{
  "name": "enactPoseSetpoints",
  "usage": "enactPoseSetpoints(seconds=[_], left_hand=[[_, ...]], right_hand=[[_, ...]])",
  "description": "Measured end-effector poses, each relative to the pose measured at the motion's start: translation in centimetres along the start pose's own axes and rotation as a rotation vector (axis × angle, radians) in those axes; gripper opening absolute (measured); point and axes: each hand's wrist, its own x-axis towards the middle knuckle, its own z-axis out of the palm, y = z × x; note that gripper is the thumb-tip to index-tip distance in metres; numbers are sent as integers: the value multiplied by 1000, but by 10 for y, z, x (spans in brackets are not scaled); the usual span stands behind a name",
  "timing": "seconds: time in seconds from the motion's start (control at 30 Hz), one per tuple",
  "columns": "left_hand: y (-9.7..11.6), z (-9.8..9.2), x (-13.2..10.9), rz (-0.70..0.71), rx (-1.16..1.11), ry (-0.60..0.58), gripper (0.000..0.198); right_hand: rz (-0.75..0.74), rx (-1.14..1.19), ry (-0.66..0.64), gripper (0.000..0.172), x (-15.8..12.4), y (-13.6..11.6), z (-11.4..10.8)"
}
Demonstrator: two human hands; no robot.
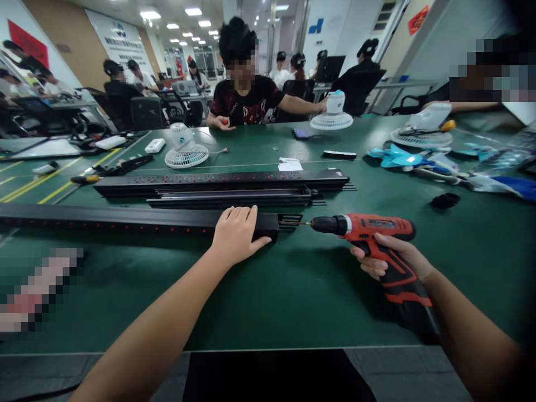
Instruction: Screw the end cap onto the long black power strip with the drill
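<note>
A long black power strip (138,219) with a row of red switches lies across the green table (293,290) in front of me. My left hand (237,234) presses down flat on its right end, fingers together over the top and thumb out at the front. My right hand (391,258) grips the handle of a red and black cordless drill (368,228). The drill points left, and its bit tip touches the slotted end cap (290,221) of the strip.
Two more black strips (218,180) lie just behind. Small white desk fans (186,148) stand further back, with a yellow-handled screwdriver (86,179) at left and blue fan blades (397,157) at right. A person in a black shirt (247,100) sits opposite, touching another fan (334,111).
</note>
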Motion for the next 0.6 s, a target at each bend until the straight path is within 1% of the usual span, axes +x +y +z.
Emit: enactPoseSetpoints(seconds=[0.1, 0.23, 0.4, 0.6], left_hand=[[0, 0, 0, 1, 4, -4, 75], [1, -3, 1, -6, 15, -4, 69], [3, -6, 3, -23, 19, -32, 65], [2, -4, 3, -26, 2, -18, 61]], right_hand=[[12, -10, 11, 39, -1, 0, -1], [14, -37, 23, 37, -1, 0, -1], [6, -40, 37, 39, 0, 1, -2], [0, -40, 23, 38, -1, 0, 0]])
